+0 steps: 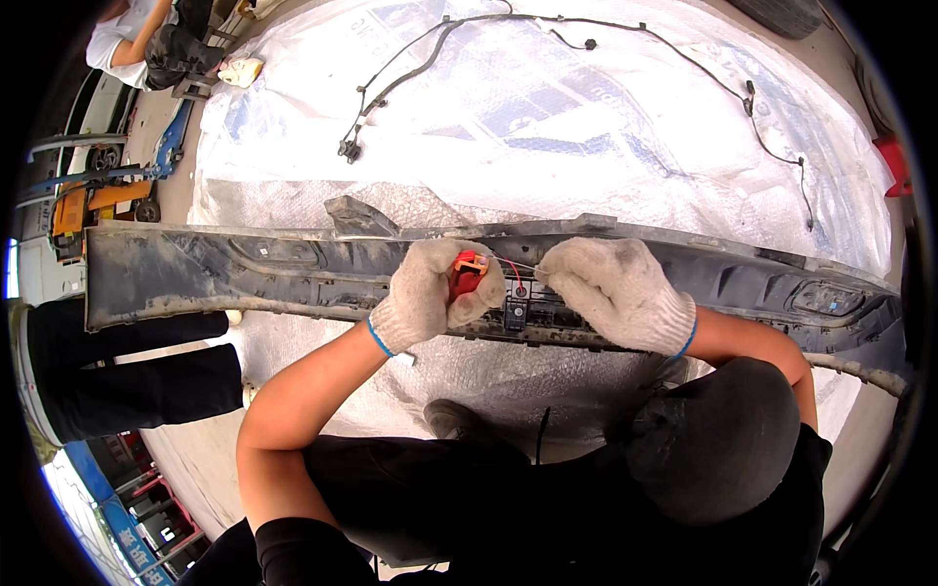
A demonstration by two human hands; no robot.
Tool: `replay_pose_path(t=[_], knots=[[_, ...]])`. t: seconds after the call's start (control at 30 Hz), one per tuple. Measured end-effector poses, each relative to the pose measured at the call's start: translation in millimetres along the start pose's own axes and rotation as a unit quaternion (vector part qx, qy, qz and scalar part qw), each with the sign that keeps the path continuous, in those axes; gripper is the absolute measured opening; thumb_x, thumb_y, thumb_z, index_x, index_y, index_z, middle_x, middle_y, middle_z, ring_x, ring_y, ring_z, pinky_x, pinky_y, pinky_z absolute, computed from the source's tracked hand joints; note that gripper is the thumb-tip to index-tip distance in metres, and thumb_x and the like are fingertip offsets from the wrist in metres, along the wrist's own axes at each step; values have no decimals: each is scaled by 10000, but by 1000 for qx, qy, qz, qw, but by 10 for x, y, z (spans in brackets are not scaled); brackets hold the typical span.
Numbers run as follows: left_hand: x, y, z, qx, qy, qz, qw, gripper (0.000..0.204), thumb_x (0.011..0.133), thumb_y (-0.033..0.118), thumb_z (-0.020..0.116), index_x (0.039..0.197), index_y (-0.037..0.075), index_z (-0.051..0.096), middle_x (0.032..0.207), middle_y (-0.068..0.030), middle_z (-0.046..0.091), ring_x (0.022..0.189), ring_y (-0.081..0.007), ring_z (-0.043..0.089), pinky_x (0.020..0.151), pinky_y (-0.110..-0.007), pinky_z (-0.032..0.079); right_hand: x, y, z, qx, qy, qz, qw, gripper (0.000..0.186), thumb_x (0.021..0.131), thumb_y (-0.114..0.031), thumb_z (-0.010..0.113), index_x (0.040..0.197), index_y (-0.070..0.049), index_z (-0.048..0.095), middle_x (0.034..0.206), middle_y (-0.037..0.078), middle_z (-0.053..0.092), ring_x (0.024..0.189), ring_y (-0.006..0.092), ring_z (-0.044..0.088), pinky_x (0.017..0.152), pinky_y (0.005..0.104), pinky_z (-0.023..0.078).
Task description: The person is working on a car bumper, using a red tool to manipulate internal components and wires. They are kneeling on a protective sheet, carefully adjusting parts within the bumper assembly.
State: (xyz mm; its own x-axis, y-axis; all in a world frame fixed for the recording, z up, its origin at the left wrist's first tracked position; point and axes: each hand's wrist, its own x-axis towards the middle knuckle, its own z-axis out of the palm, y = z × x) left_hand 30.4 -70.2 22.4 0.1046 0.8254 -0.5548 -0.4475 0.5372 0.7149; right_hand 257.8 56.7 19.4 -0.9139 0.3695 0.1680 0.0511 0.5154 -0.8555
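A long, dirty black plastic trim panel (186, 273), which looks like a bumper part, lies crosswise in front of me. Over its middle my gloved left hand (430, 293) grips a red tool (467, 278) with orange on top. My gloved right hand (611, 293), just to its right, pinches a thin wire (520, 264) running from the tool. Between my hands a small black module (516, 311) with a red wire sits on the panel. Whether the wire is clamped in the tool is too small to tell.
White plastic sheeting (606, 117) carries a black wiring harness (440, 54) beyond the panel. A person (137, 49) sits at top left; another's dark-clad legs (147, 381) are at left, near wheeled equipment (117, 195). A tire (782, 15) lies at top right.
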Motion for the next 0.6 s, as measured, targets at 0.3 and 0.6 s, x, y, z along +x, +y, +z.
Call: replay_pose_path(t=[0.3, 0.6], knots=[[5, 4, 29, 77, 19, 44, 996, 549, 856, 506, 521, 710, -14, 620, 526, -25, 473, 415, -109, 374, 378, -256, 278, -10, 21, 27, 7, 14, 7, 1000, 163, 1007, -180, 575, 1004, -31, 642, 783, 132, 637, 662, 297, 655, 602, 398, 517], [31, -12, 0, -11, -1, 6, 1000, 591, 850, 555, 558, 706, -14, 627, 522, -21, 474, 418, -111, 383, 376, -262, 282, -10, 22, 28, -2, 15, 8, 1000, 158, 1007, -174, 576, 1000, -30, 641, 771, 134, 638, 647, 287, 658, 589, 391, 519]])
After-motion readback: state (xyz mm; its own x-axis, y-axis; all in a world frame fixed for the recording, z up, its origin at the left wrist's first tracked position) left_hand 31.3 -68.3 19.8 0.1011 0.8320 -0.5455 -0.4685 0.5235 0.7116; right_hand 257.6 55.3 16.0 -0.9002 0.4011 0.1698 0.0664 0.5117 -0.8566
